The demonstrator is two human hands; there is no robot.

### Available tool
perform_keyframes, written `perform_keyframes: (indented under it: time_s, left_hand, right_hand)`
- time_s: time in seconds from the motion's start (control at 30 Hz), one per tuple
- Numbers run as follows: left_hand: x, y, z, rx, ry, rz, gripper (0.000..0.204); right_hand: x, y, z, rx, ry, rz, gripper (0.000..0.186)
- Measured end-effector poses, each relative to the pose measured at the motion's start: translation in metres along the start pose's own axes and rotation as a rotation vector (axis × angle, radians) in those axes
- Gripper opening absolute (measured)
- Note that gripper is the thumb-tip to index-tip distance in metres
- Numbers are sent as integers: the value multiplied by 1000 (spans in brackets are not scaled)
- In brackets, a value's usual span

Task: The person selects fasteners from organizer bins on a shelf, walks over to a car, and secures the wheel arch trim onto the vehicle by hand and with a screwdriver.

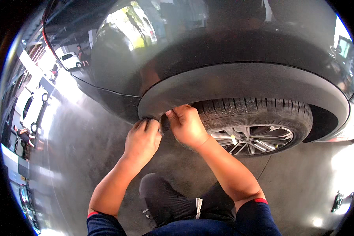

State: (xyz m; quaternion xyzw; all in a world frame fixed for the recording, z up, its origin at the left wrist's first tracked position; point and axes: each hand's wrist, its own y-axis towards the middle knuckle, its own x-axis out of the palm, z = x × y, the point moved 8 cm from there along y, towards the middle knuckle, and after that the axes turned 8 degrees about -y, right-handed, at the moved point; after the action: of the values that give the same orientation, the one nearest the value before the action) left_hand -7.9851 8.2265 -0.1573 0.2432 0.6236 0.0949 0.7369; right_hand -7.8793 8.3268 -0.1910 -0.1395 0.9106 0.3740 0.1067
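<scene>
Standing far off at the left, a white car (33,108) has a person (23,135) in dark clothes near it, and grey floor (82,157) stretches from there toward me. My left hand (143,139) comes next, knuckles up and fingers curled at the lower left end of the matte wheel-arch trim (240,80). Its fingertips are hidden, so I cannot tell whether they clench that edge or only press on it. The trim arches from there to the right, along the wheel opening of a glossy dark grey car (224,43). Below my hands show my dark trousers (161,196) and a white drawstring (199,207). Just beside the left, my right hand (188,124) is bent inward, its thumb at the trim's inner lip; what its curled fingers grasp, I cannot tell. Past my right wrist are the silver-spoked wheel (246,139) and its black tyre (259,110), under the arch. At far right, a dark object (337,201) lies on the floor, too small to make out.
</scene>
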Motion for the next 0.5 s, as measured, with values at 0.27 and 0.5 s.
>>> perform_keyframes:
  time_s: [0.27,0.5]
  left_hand:
    - [-6,3,4,-3,3,6,19]
    - [-4,1,3,-46,-19,21,14]
  right_hand:
    - [22,1,34,470,410,-341,20]
    - [38,-11,48,997,1004,-566,21]
